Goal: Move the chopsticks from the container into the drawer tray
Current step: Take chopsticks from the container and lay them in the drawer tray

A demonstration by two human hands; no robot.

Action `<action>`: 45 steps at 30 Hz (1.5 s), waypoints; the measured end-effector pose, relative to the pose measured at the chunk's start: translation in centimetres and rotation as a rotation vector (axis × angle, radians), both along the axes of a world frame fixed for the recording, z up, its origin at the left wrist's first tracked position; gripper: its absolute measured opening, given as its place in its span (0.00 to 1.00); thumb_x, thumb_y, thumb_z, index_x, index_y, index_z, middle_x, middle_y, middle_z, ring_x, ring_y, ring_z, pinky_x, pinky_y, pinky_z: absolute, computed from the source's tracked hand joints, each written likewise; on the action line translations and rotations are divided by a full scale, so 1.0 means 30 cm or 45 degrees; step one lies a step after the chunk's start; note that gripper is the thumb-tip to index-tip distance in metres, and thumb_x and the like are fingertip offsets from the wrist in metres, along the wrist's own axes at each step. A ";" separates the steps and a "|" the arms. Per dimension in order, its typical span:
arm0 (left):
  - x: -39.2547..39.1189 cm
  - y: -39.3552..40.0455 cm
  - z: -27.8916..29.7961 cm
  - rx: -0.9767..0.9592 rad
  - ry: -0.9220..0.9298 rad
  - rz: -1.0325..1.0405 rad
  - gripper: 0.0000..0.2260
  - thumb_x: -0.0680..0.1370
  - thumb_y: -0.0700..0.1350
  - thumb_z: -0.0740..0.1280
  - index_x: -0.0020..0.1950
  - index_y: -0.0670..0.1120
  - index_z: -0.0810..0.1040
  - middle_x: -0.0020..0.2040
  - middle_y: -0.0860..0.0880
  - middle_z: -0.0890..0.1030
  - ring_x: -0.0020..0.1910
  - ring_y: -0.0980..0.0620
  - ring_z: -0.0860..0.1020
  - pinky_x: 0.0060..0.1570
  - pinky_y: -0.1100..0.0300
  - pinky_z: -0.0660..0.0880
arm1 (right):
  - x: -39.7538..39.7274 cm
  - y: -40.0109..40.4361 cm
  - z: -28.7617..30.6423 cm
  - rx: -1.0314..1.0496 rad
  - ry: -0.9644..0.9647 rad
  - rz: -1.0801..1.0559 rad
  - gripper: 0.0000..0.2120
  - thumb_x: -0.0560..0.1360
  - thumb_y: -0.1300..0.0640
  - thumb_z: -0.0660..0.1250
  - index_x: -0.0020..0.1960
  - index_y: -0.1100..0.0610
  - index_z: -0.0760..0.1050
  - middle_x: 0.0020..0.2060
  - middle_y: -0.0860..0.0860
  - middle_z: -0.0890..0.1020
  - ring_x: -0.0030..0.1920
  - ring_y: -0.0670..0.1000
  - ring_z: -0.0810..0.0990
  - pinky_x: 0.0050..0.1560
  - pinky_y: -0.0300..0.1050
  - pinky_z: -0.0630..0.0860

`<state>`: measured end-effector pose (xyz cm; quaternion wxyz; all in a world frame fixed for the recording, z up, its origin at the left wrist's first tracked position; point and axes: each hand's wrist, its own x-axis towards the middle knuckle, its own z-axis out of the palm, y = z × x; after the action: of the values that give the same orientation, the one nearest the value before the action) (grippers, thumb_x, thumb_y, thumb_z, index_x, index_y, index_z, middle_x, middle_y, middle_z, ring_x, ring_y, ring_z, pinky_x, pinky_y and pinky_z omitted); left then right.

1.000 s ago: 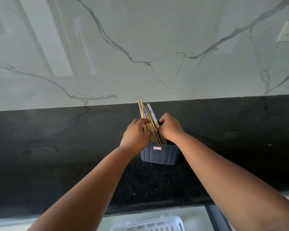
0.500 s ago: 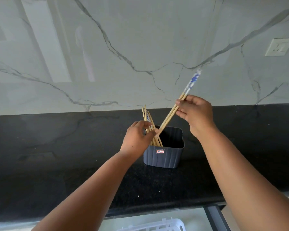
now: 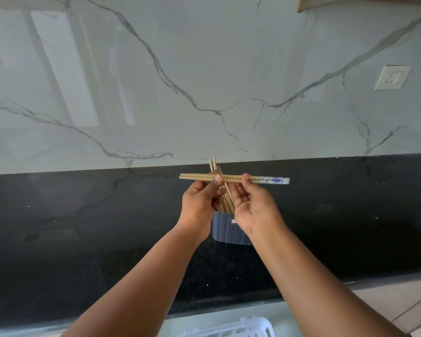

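A pair of wooden chopsticks with blue-and-white ends (image 3: pixel 233 178) lies level in the air above the container. My left hand (image 3: pixel 201 203) pinches the pair near its plain tips, and my right hand (image 3: pixel 252 205) pinches it nearer the patterned end, palm up. Behind and below my hands stands the dark blue container (image 3: pixel 225 228) on the black counter. Several more wooden chopsticks (image 3: pixel 219 171) stick up out of it, partly hidden by my hands. A white plastic tray (image 3: pixel 243 328) shows at the bottom edge, below the counter's front.
The black stone counter (image 3: pixel 83 227) runs the full width, backed by a white marble wall. A wall socket (image 3: pixel 392 77) sits at the upper right. Light floor tiles (image 3: pixel 404 305) show at the lower right.
My right hand has lifted the patterned pair clear of the container and turned it level. My left hand has left the chopsticks in the container and taken hold of the pair's tips.
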<state>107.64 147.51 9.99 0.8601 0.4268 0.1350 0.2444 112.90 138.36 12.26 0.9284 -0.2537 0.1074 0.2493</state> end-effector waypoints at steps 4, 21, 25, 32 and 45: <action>-0.001 -0.007 0.011 -0.100 0.003 0.107 0.05 0.75 0.42 0.71 0.50 0.42 0.82 0.38 0.48 0.84 0.36 0.55 0.80 0.44 0.61 0.80 | -0.045 0.024 -0.029 -0.068 0.041 0.043 0.02 0.74 0.67 0.71 0.44 0.65 0.77 0.30 0.56 0.85 0.32 0.51 0.86 0.36 0.42 0.84; -0.023 0.100 0.149 0.880 0.394 -0.326 0.07 0.74 0.43 0.73 0.49 0.41 0.83 0.42 0.44 0.86 0.39 0.54 0.83 0.40 0.64 0.79 | 0.047 -0.142 0.158 -1.778 -1.306 0.954 0.11 0.68 0.57 0.79 0.49 0.58 0.83 0.43 0.54 0.86 0.46 0.52 0.85 0.47 0.44 0.82; -0.021 0.097 0.166 0.984 0.459 -0.427 0.06 0.74 0.43 0.73 0.48 0.41 0.84 0.45 0.43 0.86 0.40 0.53 0.83 0.41 0.63 0.79 | 0.049 -0.140 0.073 -1.525 -1.157 1.004 0.12 0.68 0.64 0.77 0.50 0.64 0.82 0.41 0.56 0.87 0.42 0.52 0.87 0.43 0.46 0.84; -0.051 0.090 0.124 0.830 0.427 -0.475 0.20 0.72 0.53 0.73 0.53 0.38 0.81 0.51 0.39 0.84 0.48 0.46 0.82 0.47 0.60 0.80 | 0.033 -0.147 0.003 -1.483 -1.304 0.878 0.05 0.69 0.62 0.78 0.43 0.60 0.83 0.35 0.51 0.87 0.37 0.48 0.86 0.35 0.39 0.81; -0.189 0.208 -0.414 2.040 1.056 0.032 0.28 0.79 0.63 0.56 0.75 0.48 0.66 0.76 0.46 0.65 0.77 0.45 0.57 0.74 0.50 0.55 | -0.240 -0.273 -0.509 -2.276 -2.135 1.631 0.05 0.74 0.58 0.65 0.41 0.55 0.78 0.35 0.51 0.78 0.39 0.55 0.79 0.38 0.45 0.74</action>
<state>101.98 153.74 -2.43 0.1844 0.9506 0.2283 0.1009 105.70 130.17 -3.02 -0.0371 -0.8343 -0.4901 0.2498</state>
